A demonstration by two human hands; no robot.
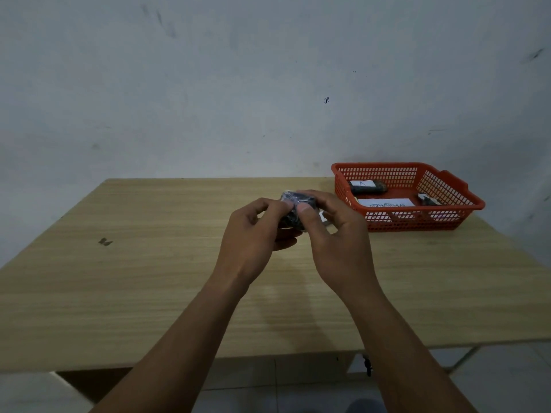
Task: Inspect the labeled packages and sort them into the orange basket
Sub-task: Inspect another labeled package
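A small dark package wrapped in shiny clear plastic is held above the middle of the wooden table. My left hand grips its left side, and my right hand grips its right side with the thumb pressed on its front. Its label is hidden from view. The orange basket stands at the table's back right. Inside lie a dark package with a white label marked A, another dark package at the right, and a white paper sheet with writing.
A white wall rises right behind the table. A small dark mark sits on the tabletop at the left. The table's front edge runs below my forearms, with tiled floor beneath.
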